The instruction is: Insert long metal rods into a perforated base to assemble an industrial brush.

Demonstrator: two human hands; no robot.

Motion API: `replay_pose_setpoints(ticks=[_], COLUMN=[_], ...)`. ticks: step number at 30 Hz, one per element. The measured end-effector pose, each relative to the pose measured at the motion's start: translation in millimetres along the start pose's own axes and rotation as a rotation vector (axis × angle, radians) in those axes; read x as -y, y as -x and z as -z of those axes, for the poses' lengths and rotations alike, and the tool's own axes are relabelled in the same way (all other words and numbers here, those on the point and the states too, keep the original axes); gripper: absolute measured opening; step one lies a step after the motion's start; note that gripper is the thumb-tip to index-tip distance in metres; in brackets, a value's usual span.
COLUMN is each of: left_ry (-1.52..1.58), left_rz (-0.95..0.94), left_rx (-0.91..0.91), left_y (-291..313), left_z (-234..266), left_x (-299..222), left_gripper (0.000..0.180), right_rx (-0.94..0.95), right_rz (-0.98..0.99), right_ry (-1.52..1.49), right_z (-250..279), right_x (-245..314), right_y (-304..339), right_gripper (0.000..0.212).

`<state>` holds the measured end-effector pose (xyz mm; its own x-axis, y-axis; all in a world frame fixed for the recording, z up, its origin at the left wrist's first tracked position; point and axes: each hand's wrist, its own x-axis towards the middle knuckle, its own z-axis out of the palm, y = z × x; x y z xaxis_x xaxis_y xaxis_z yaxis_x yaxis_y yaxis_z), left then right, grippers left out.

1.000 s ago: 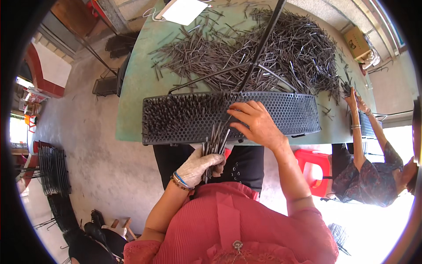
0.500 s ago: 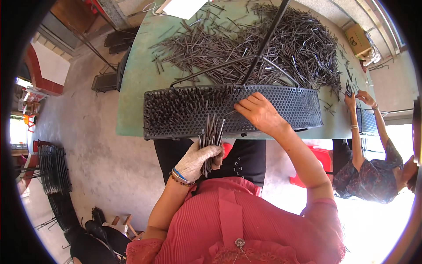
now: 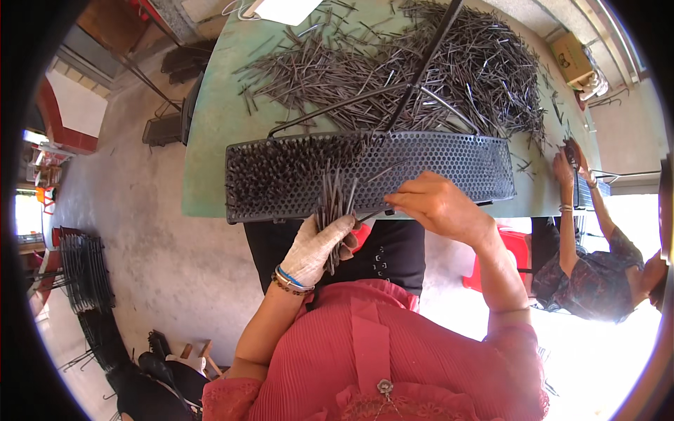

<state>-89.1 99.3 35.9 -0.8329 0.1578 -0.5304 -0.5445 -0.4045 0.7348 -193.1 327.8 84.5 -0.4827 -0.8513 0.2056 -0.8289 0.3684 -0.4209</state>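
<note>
My left hand (image 3: 312, 251), in a white work glove, is closed round a bundle of thin dark rods (image 3: 334, 200) that stand upward from its grip. Beside it, my bare right hand (image 3: 446, 209) pinches one thin dark rod (image 3: 372, 215) that points left toward the bundle. Just beyond both hands lies a long black perforated metal panel (image 3: 449, 165) with a framed handle (image 3: 425, 70). Its left half bristles with rods set upright in the holes (image 3: 274, 175); on the right half the bare holes show.
A large heap of loose dark rods (image 3: 365, 84) covers the far part of the green table (image 3: 210, 154). At right a co-worker's hands (image 3: 567, 168) are over another panel. A cardboard box (image 3: 572, 59) stands at far right, a red stool (image 3: 512, 259) below the table edge.
My right hand has come back from the panel's holes, down and to the right, and now holds a rod near the bundle. The left hand has barely moved.
</note>
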Motion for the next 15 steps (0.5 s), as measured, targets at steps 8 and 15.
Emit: replay_pose_setpoints(ticks=[8, 15], left_ry=[-0.095, -0.088], left_rz=[0.1, 0.109], left_rx=[0.034, 0.05], left_y=[4.2, 7.1], left_z=[-6.1, -10.0], left_x=[-3.6, -5.2], left_gripper=[0.027, 0.025], right_rx=[0.138, 0.059], right_rz=[-0.203, -0.442], right_ry=[-0.482, -0.833], right_z=[-3.7, -24.8], right_x=[-10.9, -8.7], right_y=[-3.1, -2.1], right_gripper=[0.019, 0.024])
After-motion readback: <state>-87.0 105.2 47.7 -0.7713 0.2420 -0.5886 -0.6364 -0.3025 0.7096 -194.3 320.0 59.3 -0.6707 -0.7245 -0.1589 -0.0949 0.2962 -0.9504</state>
